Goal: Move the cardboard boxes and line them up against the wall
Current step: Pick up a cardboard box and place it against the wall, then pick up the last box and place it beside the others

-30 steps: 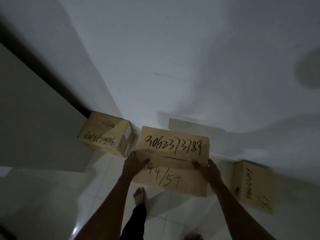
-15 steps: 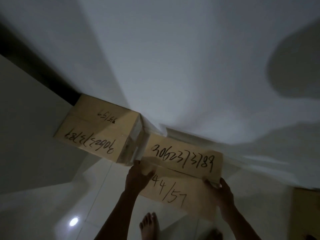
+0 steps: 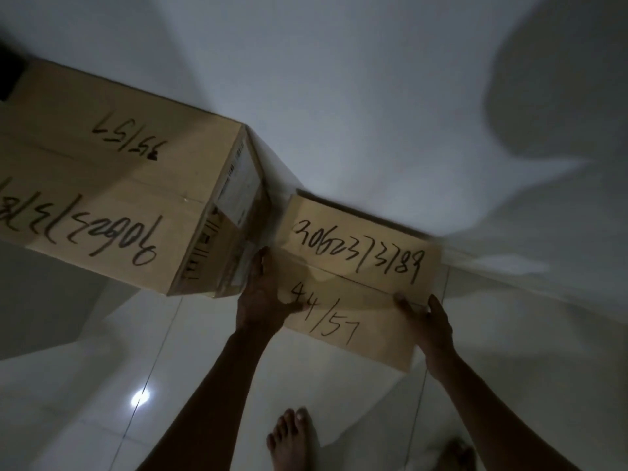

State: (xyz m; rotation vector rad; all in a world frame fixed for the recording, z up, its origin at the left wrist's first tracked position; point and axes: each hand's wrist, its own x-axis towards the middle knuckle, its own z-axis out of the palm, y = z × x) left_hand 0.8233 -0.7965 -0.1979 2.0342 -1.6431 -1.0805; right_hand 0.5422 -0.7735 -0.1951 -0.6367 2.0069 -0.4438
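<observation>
Both hands (image 3: 263,300) (image 3: 430,321) outstretched, fingers clamped.

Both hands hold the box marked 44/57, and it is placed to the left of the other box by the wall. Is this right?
Not quite. In the head view, both the left hand and right hand hold the 44/57 box, but it sits to the right of the other box, not the left.

Two tan cardboard boxes are seen: the smaller box (image 3: 356,280) is marked in black handwriting with "3062373789" and "44/57", the larger box (image 3: 112,195) with inverted black numerals and a white printed label. The wall (image 3: 339,79) is plain white; the floor (image 3: 102,402) is glossy white tile.
</observation>
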